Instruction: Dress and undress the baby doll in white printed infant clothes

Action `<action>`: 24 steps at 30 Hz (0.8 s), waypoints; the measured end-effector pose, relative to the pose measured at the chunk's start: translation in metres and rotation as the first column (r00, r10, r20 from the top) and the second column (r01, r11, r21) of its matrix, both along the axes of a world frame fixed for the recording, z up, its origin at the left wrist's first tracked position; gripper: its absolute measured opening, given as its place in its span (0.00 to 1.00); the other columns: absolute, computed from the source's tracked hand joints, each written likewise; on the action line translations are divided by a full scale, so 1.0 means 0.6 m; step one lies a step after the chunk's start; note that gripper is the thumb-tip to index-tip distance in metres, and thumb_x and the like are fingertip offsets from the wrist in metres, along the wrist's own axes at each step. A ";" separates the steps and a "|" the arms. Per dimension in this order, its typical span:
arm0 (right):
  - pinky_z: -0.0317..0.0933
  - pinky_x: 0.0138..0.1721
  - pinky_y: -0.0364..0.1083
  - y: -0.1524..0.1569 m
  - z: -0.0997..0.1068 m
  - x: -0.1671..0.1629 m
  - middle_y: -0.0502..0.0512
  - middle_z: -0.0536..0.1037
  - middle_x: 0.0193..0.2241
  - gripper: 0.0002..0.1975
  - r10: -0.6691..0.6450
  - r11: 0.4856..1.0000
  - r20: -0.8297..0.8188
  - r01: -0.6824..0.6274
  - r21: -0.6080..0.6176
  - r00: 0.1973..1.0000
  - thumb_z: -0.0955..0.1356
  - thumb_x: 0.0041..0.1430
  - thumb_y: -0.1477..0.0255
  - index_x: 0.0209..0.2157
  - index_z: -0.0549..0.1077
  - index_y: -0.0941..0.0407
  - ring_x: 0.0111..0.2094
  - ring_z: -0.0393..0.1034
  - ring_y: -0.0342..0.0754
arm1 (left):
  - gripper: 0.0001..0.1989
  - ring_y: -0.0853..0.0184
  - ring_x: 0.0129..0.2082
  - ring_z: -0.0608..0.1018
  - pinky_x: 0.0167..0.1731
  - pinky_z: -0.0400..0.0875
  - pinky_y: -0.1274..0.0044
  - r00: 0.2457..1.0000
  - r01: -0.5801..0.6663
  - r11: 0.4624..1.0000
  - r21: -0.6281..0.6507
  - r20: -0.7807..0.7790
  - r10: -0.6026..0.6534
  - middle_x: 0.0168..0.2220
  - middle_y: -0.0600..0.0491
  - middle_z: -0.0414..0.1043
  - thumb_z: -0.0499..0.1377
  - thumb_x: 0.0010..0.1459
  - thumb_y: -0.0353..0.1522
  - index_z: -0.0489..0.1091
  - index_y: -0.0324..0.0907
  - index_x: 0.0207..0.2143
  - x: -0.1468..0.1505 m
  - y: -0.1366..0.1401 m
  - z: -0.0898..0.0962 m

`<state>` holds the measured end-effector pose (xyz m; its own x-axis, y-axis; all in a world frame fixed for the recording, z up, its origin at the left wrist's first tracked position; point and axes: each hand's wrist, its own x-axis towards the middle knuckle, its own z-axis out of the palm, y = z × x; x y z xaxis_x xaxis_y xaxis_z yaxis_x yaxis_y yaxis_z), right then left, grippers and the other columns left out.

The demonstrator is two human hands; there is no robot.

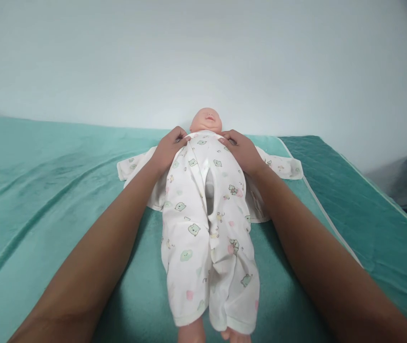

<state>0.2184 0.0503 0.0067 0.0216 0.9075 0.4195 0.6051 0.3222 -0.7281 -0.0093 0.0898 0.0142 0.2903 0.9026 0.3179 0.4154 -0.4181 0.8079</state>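
Note:
A baby doll point(206, 120) lies on its back, head away from me and feet towards me. White baby trousers point(189, 209) printed with green bears cover its legs and reach up to the chest, with an opening at the crotch. Underneath, a matching white shirt point(286, 168) spreads out, its sleeves stretched to both sides. My left hand point(173, 145) is closed on the trousers' top edge at the left side. On the opposite side, my right hand point(241, 148) pinches the same edge. Both hands sit just below the doll's chin.
A light green sheet point(64, 200) with some creases lies under the doll. To the right, past a white-trimmed edge, is a darker green quilted cover point(361, 214). A pale wall point(153, 62) rises behind the doll's head.

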 end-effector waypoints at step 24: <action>0.61 0.41 0.48 0.016 -0.012 0.006 0.50 0.79 0.36 0.06 -0.008 0.997 -0.053 0.011 0.071 0.999 0.64 0.58 0.68 0.34 0.73 0.53 0.35 0.71 0.48 | 0.13 0.62 0.48 0.75 0.50 0.67 0.72 0.993 0.062 0.998 -0.004 0.102 -0.061 0.47 0.53 0.77 0.54 0.57 0.36 0.75 0.43 0.41 0.005 0.013 -0.011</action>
